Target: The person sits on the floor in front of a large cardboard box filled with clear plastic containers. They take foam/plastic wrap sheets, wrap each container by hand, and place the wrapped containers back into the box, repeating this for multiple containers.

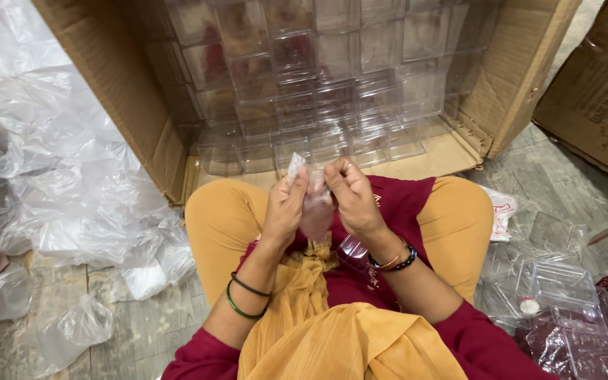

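Here the left hand (284,207) and right hand (353,197) both pinch tight on one small clear bag (311,190), held over the lap, near the big box (128,105) of clear tubs (318,84).

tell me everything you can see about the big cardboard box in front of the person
The cardboard box is large, brown and corrugated, lying on its side with its open mouth toward the person's knees. Its flaps spread outward, the lower one flat on the floor. Inside, clear plastic containers are stacked in rows, filling most of it. Crumpled clear plastic sheeting presses against its left wall.
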The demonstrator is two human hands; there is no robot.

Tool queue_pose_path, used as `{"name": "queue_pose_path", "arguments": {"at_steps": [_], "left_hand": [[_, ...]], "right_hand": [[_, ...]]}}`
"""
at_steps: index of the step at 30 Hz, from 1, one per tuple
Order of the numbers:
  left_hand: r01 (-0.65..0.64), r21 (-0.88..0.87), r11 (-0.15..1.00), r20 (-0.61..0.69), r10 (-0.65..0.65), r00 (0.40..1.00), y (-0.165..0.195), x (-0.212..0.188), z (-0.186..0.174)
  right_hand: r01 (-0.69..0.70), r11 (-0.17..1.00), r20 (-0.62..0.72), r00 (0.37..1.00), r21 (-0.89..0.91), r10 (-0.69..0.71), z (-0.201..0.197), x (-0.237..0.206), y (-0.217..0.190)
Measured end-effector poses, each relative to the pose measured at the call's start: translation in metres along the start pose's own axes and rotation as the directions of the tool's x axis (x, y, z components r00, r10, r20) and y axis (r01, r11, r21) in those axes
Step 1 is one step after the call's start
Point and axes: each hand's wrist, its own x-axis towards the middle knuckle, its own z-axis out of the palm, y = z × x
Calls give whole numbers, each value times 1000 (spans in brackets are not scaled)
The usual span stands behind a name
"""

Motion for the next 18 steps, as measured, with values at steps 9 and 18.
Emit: {"name": "queue_pose_path", "arguments": {"at_steps": [9,18], "left_hand": [[446,-100,890,442,-361,821,21,35,-47],[-45,436,899,-161,127,979,-104,235,29]], "right_hand": [[-241,903,166,934,-356,315,-126,13,-29],[-43,-146,36,867,-988,-496,-156,148,-49]]}}
